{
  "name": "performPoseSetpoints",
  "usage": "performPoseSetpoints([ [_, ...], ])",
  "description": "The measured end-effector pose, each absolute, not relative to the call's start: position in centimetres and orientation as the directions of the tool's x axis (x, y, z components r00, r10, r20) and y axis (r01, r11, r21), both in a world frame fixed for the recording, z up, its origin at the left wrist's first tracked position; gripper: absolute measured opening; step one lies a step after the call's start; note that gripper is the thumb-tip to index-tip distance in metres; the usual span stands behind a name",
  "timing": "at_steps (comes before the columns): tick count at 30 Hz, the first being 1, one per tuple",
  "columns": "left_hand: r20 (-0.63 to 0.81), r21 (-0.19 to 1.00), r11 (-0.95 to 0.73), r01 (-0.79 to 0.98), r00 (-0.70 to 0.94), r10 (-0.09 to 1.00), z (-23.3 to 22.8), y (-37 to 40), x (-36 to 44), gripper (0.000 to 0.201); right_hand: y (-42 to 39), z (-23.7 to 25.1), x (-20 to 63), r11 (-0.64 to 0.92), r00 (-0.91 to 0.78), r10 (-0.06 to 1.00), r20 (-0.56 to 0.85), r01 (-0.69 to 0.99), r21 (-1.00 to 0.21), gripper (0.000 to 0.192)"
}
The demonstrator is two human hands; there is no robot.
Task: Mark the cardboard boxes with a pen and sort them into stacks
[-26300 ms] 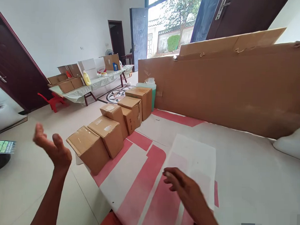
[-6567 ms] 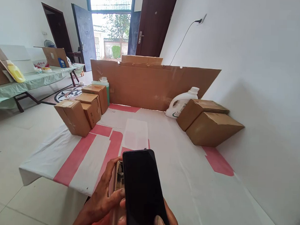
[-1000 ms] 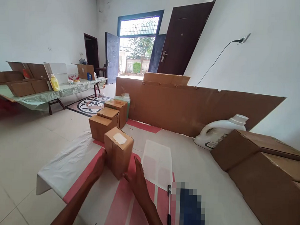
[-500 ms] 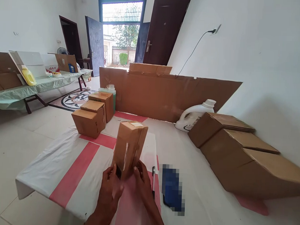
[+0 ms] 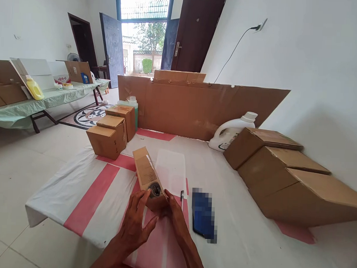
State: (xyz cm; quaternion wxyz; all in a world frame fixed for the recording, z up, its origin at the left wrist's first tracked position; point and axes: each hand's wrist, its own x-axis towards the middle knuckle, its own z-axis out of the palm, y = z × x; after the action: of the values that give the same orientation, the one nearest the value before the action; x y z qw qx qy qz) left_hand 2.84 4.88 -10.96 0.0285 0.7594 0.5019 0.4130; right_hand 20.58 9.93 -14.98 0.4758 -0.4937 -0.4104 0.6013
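Note:
A narrow cardboard box [image 5: 146, 168] leans tilted over the near part of the table, a black round patch [image 5: 155, 190] showing on the face toward me. My right hand [image 5: 174, 208] grips its lower right edge, fingers partly hidden behind it. At the box's left side is my left hand [image 5: 137, 214], fingers apart and thumb spread, fingertips at or just touching the box beside the black patch. A pen [image 5: 182, 199] lies right of the box, and a dark blue pixelated phone-like object [image 5: 205, 215] lies farther right.
Three cardboard boxes [image 5: 103, 141] stand at the left, with a green-liquid jug [image 5: 133, 105] behind. More boxes [image 5: 296, 189] and a white jug [image 5: 234, 130] stand at the right. A long cardboard panel [image 5: 182, 106] closes off the back. A clear sheet [image 5: 171, 169] lies mid-table.
The box has turned and tipped, bringing the black round patch into fuller view. My left hand has loosened, its fingers spreading; the right hand stays at the box.

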Motion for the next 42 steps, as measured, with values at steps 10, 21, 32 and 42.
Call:
performPoseSetpoints([
  [10,0.563,0.513,-0.546,0.662,0.220,0.796,-11.6,4.8,3.1,0.080,10.6,-11.4,17.8,-0.221,0.146,0.964,-0.223,-0.029,-0.975,0.107],
  [21,0.547,0.518,-0.471,0.714,0.147,0.824,-5.7,10.0,-0.5,0.059,15.7,-7.8,22.6,-0.164,-0.158,0.969,-0.191,0.165,-0.972,0.111],
  [32,-0.010,0.688,-0.363,0.629,0.509,0.861,1.0,13.6,-2.0,0.073,18.6,-0.1,27.7,-0.128,-0.547,0.804,-0.234,0.225,-0.966,0.061],
  [42,-0.202,0.977,0.157,0.143,0.400,0.894,-4.6,8.1,0.5,0.103,15.4,-1.3,24.2,-0.062,-0.502,0.848,-0.170,0.225,-0.972,0.066],
])
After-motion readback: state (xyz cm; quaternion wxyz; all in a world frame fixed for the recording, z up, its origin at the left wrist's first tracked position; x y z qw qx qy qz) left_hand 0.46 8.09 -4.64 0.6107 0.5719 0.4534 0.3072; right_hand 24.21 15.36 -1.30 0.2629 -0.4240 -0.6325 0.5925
